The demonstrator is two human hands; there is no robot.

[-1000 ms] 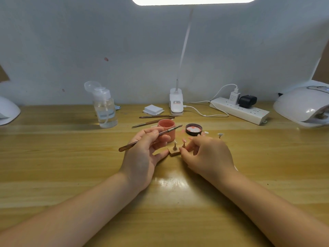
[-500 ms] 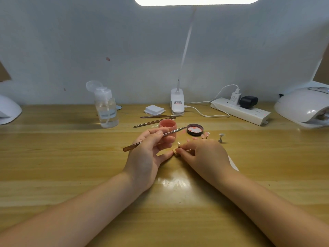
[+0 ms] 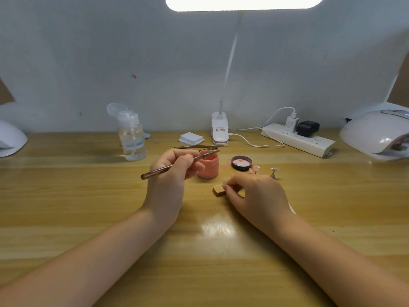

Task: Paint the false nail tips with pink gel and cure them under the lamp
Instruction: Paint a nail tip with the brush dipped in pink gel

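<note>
In the centre of the frame, the left hand (image 3: 170, 173) holds a brush (image 3: 177, 165) over the pink jar (image 3: 209, 166); the right hand (image 3: 254, 193) fingers pinch a small wooden block (image 3: 218, 190) on the surface (image 3: 88, 207).

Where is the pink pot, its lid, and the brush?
pink gel jar (image 3: 209, 168), head view, on its front wall.
jar lid (image 3: 241, 162), head view, on its pink-smeared inside.
brush (image 3: 155, 171), head view, on its wooden handle, held by the left hand (image 3: 170, 180).

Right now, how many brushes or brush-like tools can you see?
3. One brush is gripped in the left hand, its tip over the pink gel jar. Two spare tools lie behind the jar; the hand may hide others.
</note>
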